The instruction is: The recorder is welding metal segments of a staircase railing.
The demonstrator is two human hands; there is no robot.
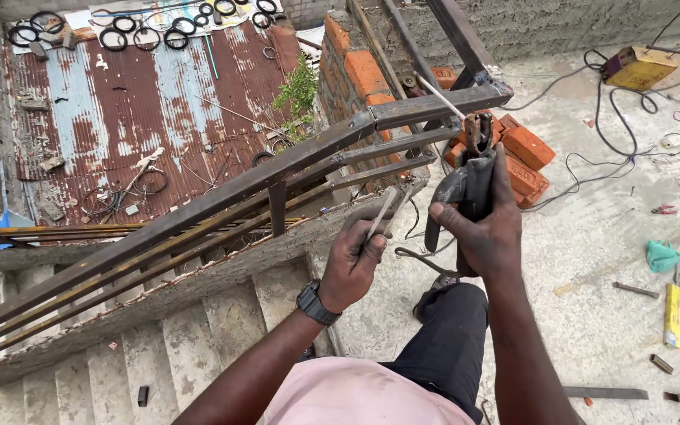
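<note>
Head view: the right hand [488, 228] is clamped around the dark handle of a welding electrode holder [466, 189], held upright with its clamp end at the top. A thin welding rod [438, 96] projects from the clamp up and to the left, its end close to the top bar of the steel railing [277, 169]. The left hand [353, 260], a black wristwatch [315, 303] on its wrist, is closed on a few spare welding rods [387, 211], which point up and to the right toward the lower railing bars. The railing runs diagonally above a concrete staircase [159, 346]. Red bricks [525, 149] are stacked just behind the holder. On the concrete floor [592, 236] to the right lie black cables [615, 134], a yellow box-shaped unit [637, 69], a yellow tube [673, 315] and a green cloth [661, 256]. A rusted corrugated roof [135, 110] lies beyond the railing
</note>
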